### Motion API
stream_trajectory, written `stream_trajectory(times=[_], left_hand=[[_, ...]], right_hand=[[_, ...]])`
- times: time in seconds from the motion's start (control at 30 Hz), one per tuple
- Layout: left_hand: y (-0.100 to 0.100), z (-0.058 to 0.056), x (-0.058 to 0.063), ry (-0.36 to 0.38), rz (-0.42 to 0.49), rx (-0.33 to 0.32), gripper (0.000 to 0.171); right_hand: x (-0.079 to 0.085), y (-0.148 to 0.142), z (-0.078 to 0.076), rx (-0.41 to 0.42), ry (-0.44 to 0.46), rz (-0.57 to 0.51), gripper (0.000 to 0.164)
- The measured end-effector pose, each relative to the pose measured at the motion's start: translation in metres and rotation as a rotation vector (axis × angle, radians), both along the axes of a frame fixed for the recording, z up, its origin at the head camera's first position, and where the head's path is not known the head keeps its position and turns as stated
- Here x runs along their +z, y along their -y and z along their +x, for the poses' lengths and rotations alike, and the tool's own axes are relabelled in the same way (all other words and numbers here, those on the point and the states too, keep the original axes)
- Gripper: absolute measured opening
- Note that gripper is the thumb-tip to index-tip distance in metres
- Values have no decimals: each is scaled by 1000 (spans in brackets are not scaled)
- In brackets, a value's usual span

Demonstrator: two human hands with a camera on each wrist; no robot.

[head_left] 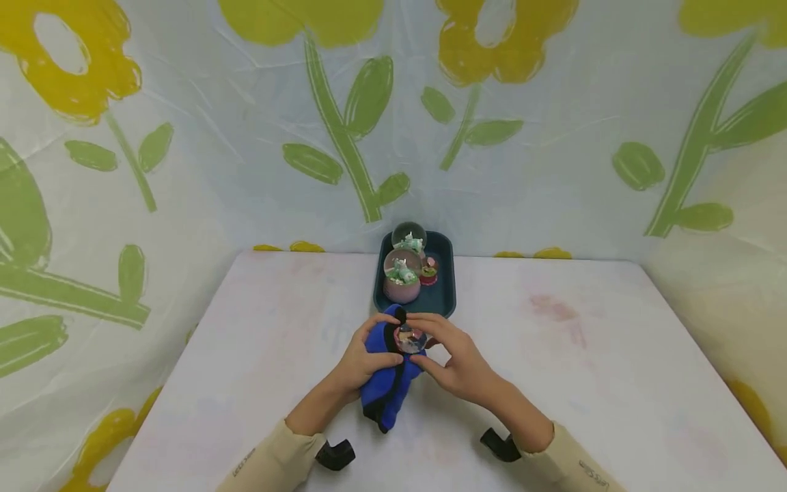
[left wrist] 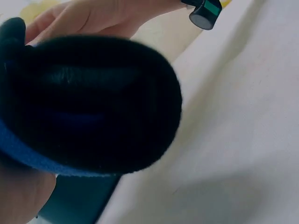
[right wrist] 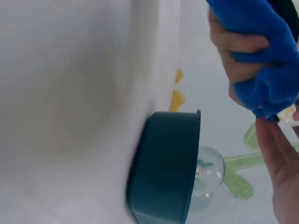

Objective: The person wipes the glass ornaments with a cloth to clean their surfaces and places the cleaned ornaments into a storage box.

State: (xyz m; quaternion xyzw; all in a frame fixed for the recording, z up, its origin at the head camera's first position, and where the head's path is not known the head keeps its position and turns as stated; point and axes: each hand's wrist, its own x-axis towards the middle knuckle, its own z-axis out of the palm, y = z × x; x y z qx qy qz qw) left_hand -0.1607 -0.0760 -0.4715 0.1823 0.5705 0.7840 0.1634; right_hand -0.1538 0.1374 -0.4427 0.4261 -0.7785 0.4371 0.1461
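Observation:
In the head view, my left hand [head_left: 363, 359] grips a blue plush cloth [head_left: 393, 389] with black trim, which hangs below the fingers. A small snow globe [head_left: 410, 339] rests against the cloth between both hands. My right hand [head_left: 458, 359] pinches this globe from the right, thumb in front and fingers behind. Up close in the left wrist view, the cloth's black end [left wrist: 107, 102] forms a dark oval hollow and covers much of the hands. Bunched blue cloth [right wrist: 266, 51] and the right fingers [right wrist: 275, 144] show in the right wrist view, with the globe mostly hidden.
Just beyond the hands stands a dark teal tray [head_left: 439, 297]. It carries a pink-based snow globe [head_left: 402, 277], another globe [head_left: 409, 236] behind it and a small red-based figure [head_left: 428, 272]. A flower-printed curtain [head_left: 553, 171] rises behind the white table [head_left: 584, 383].

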Motion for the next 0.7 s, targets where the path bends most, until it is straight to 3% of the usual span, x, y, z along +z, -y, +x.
stream_trajectory(times=[0.17, 0.3, 0.43, 0.53, 0.6, 0.7], left_hand=[[-1, -2, 0, 3, -2, -3, 48], [-7, -4, 1, -24, -33, 12, 49], [-10, -3, 1, 27, -34, 13, 52], [-13, -1, -2, 55, -26, 2, 52], [-16, -1, -3, 15, -39, 19, 51], [-21, 0, -3, -115, -108, 77, 50]], right_hand=[[3, -2, 2, -88, -36, 117, 46], [7, -4, 3, -185, 59, 137, 41], [11, -9, 2, -134, 182, 95, 53], [11, -14, 4, -76, 169, 102, 60], [11, -17, 5, -84, 140, 115, 56], [11, -19, 7, -145, 172, 133, 44]])
